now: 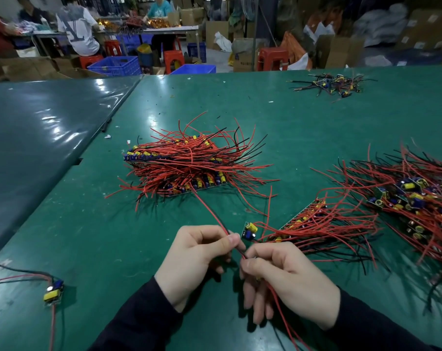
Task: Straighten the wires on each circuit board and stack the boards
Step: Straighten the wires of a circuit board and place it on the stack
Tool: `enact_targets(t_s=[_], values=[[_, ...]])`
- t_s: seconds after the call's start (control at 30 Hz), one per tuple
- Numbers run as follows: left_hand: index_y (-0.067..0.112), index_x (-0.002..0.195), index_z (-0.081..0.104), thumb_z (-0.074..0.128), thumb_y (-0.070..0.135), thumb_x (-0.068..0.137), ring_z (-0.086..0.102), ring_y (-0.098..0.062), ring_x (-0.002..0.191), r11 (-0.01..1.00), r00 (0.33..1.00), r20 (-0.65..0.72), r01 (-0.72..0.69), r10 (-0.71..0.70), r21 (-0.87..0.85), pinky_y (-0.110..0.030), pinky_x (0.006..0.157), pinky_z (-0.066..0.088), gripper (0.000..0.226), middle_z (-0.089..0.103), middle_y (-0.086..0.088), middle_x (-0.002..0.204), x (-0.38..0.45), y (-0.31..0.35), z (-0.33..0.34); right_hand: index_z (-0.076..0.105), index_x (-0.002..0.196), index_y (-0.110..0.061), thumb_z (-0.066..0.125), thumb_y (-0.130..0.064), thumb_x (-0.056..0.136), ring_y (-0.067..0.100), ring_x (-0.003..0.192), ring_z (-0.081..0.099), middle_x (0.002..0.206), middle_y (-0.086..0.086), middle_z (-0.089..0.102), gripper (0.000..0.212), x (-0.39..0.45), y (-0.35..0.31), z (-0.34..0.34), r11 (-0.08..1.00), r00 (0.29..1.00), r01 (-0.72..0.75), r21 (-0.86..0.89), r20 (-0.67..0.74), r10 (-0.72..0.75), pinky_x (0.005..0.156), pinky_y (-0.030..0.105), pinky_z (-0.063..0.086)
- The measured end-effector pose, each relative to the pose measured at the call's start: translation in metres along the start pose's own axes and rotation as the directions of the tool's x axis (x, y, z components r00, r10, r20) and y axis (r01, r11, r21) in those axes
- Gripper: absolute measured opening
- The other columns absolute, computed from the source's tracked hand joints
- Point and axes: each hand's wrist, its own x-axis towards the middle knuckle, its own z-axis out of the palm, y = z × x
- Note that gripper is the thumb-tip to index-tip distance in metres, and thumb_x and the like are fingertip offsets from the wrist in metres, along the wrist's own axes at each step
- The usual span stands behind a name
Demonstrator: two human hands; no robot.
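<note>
The circuit board (249, 231), small, with a yellow capacitor, is held just above the green table (303, 117) near the middle of the near edge, between the two hands. A red and black wire pair (209, 211) running far-left from it is pinched between the thumb and forefinger of the left hand (194, 259). The right hand (288, 279) is curled round the wires just below the board, and further red leads trail out beneath it towards the near edge. The straightening step is judged to be in hand: the leads are not yet laid parallel. Next, a steady pull along the wires is called for, then placement on the neat row of boards (306, 219) just to the right. A larger stacked pile (179, 168) is seen farther away, a tangled heap (415, 198) at far right, and a lone board (53, 292) at near left.
</note>
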Motion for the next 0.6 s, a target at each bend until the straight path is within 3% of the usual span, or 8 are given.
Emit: enact_targets(t_s=[0.1, 0.2, 0.3, 0.37, 0.47, 0.6], values=[[0.001, 0.062, 0.068, 0.076, 0.021, 0.074, 0.051, -0.019, 0.057, 0.954, 0.974, -0.053, -0.204, 0.221, 0.219, -0.025, 0.051, 0.042, 0.024, 0.058, -0.014, 0.062, 0.0011, -0.0046, 0.0021, 0.049, 0.072, -0.009, 0.042, -0.004, 0.095, 0.018, 0.037, 0.058, 0.056, 0.014, 0.063, 0.024, 0.0004, 0.002, 0.0007, 0.999, 1.0, 0.017, -0.027, -0.002, -0.017, 0.035, 0.017, 0.037], [0.003, 0.06, 0.067, 0.068, 0.024, 0.073, 0.059, -0.018, 0.064, 0.84, 0.916, -0.055, -0.338, 0.397, 0.424, -0.03, 0.064, 0.046, 0.025, 0.063, -0.006, 0.063, 0.0006, -0.008, 0.0022, 0.05, 0.068, -0.013, 0.047, -0.01, 0.092, 0.02, 0.037, 0.057, 0.057, 0.017, 0.063, 0.025, 0.0015, 0.004, 0.0012, 0.999, 0.999, 0.032, -0.041, -0.015, -0.033, 0.035, 0.018, 0.036], [0.01, 0.066, 0.072, 0.072, 0.023, 0.073, 0.064, -0.009, 0.066, 0.877, 0.932, -0.063, -0.31, 0.356, 0.366, -0.023, 0.063, 0.047, 0.015, 0.071, 0.0, 0.073, 0.0006, -0.006, 0.0003, 0.052, 0.067, -0.015, 0.047, -0.022, 0.083, 0.021, 0.036, 0.056, 0.055, 0.017, 0.062, 0.019, 0.0023, 0.0041, 0.0006, 1.0, 1.0, 0.012, -0.007, 0.003, -0.012, 0.034, 0.017, 0.035], [0.012, 0.071, 0.075, 0.076, 0.015, 0.075, 0.064, -0.007, 0.067, 0.935, 0.954, -0.068, -0.269, 0.291, 0.231, -0.02, 0.062, 0.048, 0.005, 0.073, -0.002, 0.076, 0.0007, -0.0047, 0.0017, 0.051, 0.069, -0.013, 0.046, -0.023, 0.092, 0.02, 0.036, 0.057, 0.054, 0.017, 0.062, 0.026, 0.0024, 0.0043, 0.0008, 1.0, 1.0, -0.001, 0.025, 0.031, 0.0, 0.033, 0.017, 0.035], [0.009, 0.077, 0.077, 0.068, 0.023, 0.073, 0.062, -0.011, 0.063, 0.986, 0.985, -0.045, -0.163, 0.164, 0.024, -0.021, 0.054, 0.047, 0.017, 0.071, -0.009, 0.07, -0.0007, -0.0046, 0.0046, 0.051, 0.067, -0.011, 0.039, -0.017, 0.1, 0.019, 0.037, 0.057, 0.055, 0.016, 0.063, 0.036, 0.0024, 0.0041, 0.0006, 0.999, 0.999, -0.021, 0.038, 0.039, 0.019, 0.033, 0.018, 0.036], [0.009, 0.077, 0.076, 0.067, 0.012, 0.081, 0.062, -0.011, 0.061, 0.982, 0.982, -0.079, -0.166, 0.173, 0.091, -0.022, 0.05, 0.048, 0.01, 0.07, -0.008, 0.067, -0.001, -0.0043, 0.0042, 0.049, 0.062, -0.013, 0.04, -0.015, 0.097, 0.017, 0.037, 0.057, 0.054, 0.011, 0.063, 0.037, -0.0002, 0.0003, 0.0009, 1.0, 0.998, -0.013, -0.019, 0.065, 0.014, 0.034, 0.018, 0.035]])
